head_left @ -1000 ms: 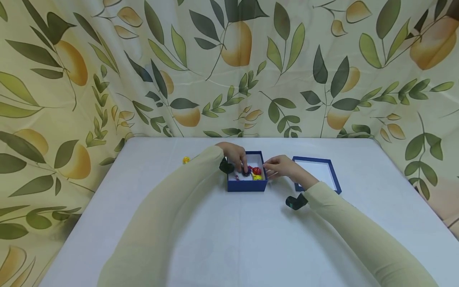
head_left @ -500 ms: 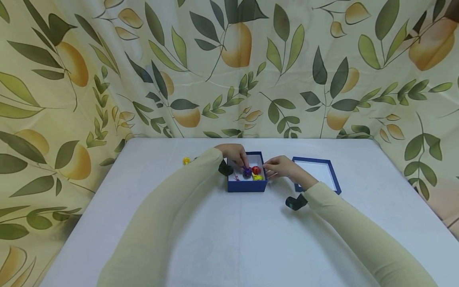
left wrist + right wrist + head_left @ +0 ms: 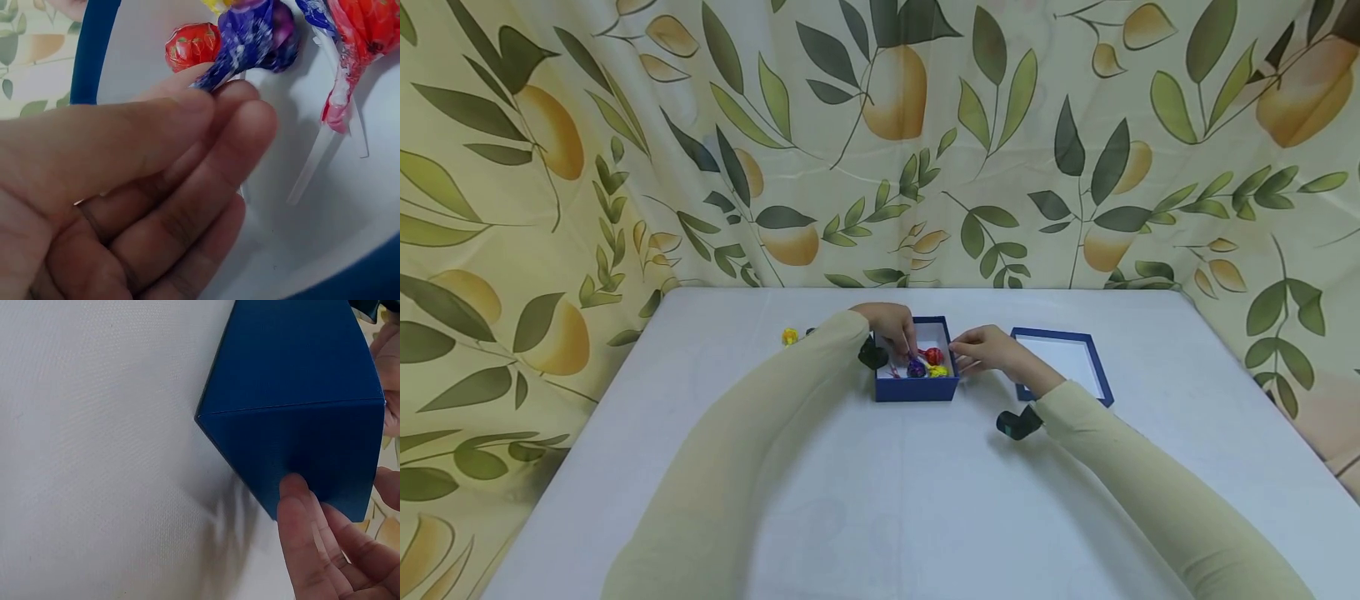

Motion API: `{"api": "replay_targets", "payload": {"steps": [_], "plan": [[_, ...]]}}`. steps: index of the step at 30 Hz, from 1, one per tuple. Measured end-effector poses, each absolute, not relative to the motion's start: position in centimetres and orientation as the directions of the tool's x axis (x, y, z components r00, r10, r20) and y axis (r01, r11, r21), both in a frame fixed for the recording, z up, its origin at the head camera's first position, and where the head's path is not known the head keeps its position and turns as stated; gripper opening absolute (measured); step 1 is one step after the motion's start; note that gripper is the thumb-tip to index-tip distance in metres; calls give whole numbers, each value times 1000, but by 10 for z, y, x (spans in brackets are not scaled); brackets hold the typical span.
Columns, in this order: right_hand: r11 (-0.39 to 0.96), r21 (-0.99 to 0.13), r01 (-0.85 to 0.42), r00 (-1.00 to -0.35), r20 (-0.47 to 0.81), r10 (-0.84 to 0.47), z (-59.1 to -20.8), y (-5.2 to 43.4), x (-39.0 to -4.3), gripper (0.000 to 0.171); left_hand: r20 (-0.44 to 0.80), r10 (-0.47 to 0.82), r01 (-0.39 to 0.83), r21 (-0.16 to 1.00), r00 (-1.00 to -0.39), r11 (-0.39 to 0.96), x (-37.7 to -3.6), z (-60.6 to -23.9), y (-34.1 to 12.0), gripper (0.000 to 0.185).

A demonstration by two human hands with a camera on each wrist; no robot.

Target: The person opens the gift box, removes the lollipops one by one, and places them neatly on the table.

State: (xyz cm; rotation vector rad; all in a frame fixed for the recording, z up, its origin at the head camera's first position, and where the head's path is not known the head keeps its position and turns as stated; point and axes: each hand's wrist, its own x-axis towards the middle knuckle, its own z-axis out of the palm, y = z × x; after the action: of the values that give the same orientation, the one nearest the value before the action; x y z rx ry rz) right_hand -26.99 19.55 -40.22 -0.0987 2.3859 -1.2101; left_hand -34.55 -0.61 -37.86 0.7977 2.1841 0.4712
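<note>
A curtain printed with leaves and yellow fruits hangs behind a white table [image 3: 880, 500]. In the head view, a small blue box [image 3: 917, 388] stands open in the middle of the table, and its blue lid [image 3: 1101, 375] lies just beside it, inside up. In the box are lollipops: a purple lollipop [image 3: 916, 367], a red lollipop [image 3: 934, 356] and a yellow one [image 3: 938, 372]. The left hand [image 3: 891, 321] reaches into the box from the far left side. The right hand [image 3: 988, 348] rests against the right wall of the box. A small yellow thing [image 3: 789, 336] lies on the table, well apart to the left.

In the left wrist view, the left hand [image 3: 125, 187] pinches the purple lollipop [image 3: 262, 37] at the twisted wrapper under its head. The head points away from the palm, toward the red lollipop [image 3: 192, 45]. The stick is hidden behind the fingers.

In the right wrist view, the right hand [image 3: 331, 550] has straight fingers, and one fingertip touches the outer wall of the blue box [image 3: 294, 394].
</note>
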Motion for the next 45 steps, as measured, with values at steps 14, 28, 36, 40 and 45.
{"api": "replay_targets", "payload": {"steps": [14,28,36,40,45], "plan": [[612,-779,135,-887,-371,-276,-404,195,-271,45,-565,661,350,566,-494,746,-345,-377,-6,21],[622,-769,143,-884,-382,-270,-400,194,-272,44,-408,688,324,662,-600,676,-362,-382,-17,17],[616,-776,134,-883,-376,-282,-401,195,-271,43,-338,646,228,742,-685,630,-349,-367,-27,26],[613,-779,130,-883,-373,-286,-401,195,-270,43,-286,641,209,785,-713,583,-348,-368,-33,25],[605,-785,131,-884,-369,-286,-402,196,-270,44,-241,624,188,820,-743,540,-343,-369,-41,26]]}}
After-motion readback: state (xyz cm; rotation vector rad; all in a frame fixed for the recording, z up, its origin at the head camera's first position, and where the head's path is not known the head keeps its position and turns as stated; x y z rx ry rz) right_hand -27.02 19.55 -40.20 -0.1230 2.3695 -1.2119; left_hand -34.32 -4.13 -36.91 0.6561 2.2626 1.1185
